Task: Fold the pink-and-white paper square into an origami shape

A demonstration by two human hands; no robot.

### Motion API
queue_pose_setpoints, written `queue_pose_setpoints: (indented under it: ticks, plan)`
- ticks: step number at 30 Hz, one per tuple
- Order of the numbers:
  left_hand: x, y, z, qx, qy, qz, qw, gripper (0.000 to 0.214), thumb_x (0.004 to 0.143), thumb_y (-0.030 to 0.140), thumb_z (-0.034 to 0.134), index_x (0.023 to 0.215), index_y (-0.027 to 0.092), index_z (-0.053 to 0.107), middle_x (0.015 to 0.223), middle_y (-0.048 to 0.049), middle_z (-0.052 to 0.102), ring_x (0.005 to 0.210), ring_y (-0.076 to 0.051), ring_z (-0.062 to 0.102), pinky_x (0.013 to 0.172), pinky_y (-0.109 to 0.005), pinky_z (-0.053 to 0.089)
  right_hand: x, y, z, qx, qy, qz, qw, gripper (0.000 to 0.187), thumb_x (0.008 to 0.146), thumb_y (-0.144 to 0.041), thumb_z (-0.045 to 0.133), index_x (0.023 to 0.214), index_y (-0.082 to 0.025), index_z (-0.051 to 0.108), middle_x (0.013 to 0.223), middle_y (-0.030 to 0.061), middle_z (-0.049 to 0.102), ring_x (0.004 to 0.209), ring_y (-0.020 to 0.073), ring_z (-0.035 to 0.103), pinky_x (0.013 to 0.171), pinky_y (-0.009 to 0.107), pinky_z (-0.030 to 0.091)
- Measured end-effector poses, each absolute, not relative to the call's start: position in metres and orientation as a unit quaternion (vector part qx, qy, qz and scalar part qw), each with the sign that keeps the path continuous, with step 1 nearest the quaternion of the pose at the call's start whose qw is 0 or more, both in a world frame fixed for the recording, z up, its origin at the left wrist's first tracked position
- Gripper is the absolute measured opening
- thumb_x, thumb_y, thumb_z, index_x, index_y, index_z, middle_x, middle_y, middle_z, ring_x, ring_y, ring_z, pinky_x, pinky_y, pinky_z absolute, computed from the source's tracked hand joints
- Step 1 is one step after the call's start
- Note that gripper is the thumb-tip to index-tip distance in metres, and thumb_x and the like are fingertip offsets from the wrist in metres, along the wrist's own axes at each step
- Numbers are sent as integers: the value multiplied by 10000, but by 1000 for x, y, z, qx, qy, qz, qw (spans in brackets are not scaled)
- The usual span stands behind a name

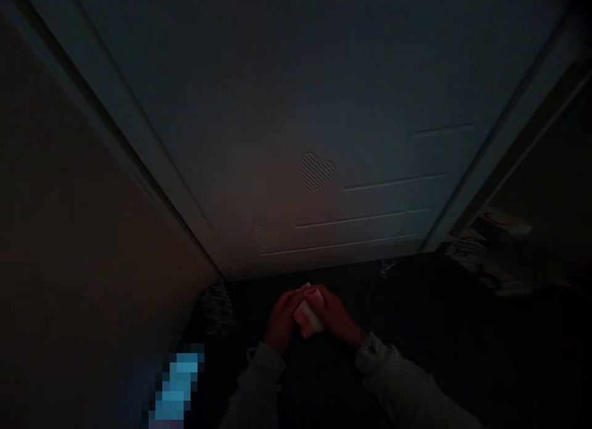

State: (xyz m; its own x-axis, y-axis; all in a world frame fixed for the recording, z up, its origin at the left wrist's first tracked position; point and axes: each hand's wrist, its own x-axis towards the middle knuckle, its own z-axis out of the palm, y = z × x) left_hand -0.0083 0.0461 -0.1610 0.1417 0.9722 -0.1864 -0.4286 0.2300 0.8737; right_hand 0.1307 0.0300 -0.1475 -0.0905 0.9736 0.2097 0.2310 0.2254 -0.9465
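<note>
A small pink and white folded cloth is between my two hands, low in the middle of the dim view. My left hand has its fingers closed on the cloth's left edge. From the other side, my right hand grips the cloth near its rolled upper part, with the thumb close to the top. The fingertips of both hands nearly meet there. Light sleeves cover both wrists. Poor light hides the cloth's exact kind and the far fingers.
A pale panel with engraved hearts and lines rises beyond the dark surface. Clear bubbly plastic lies at its left corner. Several indistinct items, including a printed packet, lie at right. A bright pixelated screen-like patch glows lower left.
</note>
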Motion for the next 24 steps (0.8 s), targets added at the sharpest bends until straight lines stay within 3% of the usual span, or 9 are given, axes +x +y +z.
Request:
queue_pose_setpoints:
  ticks: [24]
  plan:
    - [-9, 45, -158, 352, 408, 509, 671, 253, 638, 309, 622, 838, 158, 589, 874, -53, 632, 816, -179, 566, 723, -286, 418, 132, 30, -148, -476, -626, 399, 471, 264, 817, -384, 371, 916, -184, 513, 886, 37, 586, 765, 139, 543, 661, 242, 432]
